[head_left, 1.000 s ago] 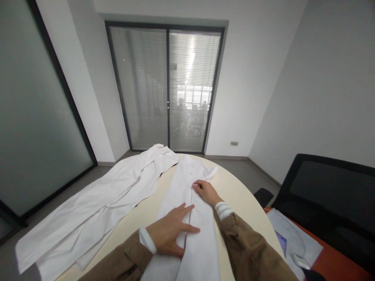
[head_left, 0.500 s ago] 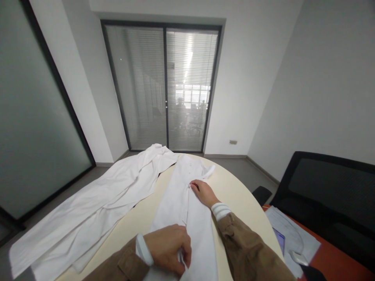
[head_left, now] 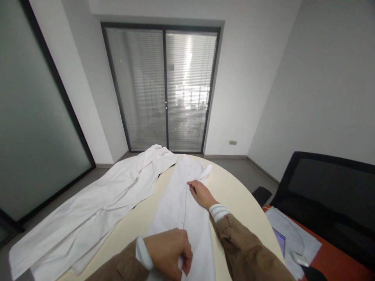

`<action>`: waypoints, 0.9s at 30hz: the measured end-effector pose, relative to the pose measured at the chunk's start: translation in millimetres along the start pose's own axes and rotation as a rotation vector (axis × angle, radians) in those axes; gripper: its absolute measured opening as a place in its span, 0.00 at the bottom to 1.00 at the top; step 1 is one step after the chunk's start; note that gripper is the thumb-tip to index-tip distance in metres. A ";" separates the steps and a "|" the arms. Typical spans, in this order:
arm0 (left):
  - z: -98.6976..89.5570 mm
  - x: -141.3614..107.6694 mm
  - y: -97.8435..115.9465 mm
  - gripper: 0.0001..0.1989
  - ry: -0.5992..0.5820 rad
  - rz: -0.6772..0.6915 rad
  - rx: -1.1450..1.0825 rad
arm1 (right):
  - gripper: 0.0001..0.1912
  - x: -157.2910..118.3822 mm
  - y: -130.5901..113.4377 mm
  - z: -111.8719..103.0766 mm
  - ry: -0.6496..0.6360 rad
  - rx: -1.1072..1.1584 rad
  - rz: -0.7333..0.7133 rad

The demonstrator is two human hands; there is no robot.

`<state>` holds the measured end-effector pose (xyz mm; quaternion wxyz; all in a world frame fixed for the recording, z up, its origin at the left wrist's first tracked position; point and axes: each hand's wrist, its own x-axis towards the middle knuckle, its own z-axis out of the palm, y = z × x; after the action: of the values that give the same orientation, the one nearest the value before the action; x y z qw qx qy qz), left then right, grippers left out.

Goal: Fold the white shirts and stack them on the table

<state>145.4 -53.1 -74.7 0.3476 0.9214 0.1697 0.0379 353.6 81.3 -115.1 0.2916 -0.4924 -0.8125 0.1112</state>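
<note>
Though printed, papers near shirt unreadable

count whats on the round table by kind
long white garments: 2 (one under the hands, one to its left, partly off the table)
hands: 2 (left hand, right hand)
total: 4

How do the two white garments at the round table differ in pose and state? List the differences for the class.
The buttoned garment lies straight and fairly flat along the round table, while the rumpled garment slants left past the table's edge in long creases. The left hand and right hand rest on the buttoned garment; neither touches the rumpled garment. Both garments are long and white.
</note>
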 end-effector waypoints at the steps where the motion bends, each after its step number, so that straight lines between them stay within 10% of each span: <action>1: -0.5 0.3 0.8 0.08 -0.013 0.017 -0.046 | 0.16 0.2 0.5 0.6 -0.004 -0.006 -0.008; 16: 18.0 -1.7 -18.1 0.06 -0.141 -0.007 -0.214 | 0.15 8.0 -18.1 -12.4 0.144 -0.165 0.115; 27: 23.5 -1.4 -19.3 0.09 -0.271 -0.150 -0.134 | 0.14 7.8 -16.1 -4.4 0.019 -0.200 0.078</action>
<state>143.0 -54.8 -105.0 0.4297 0.8776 0.1866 -0.1017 341.6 79.7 -101.2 0.2442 -0.5513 -0.7970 0.0359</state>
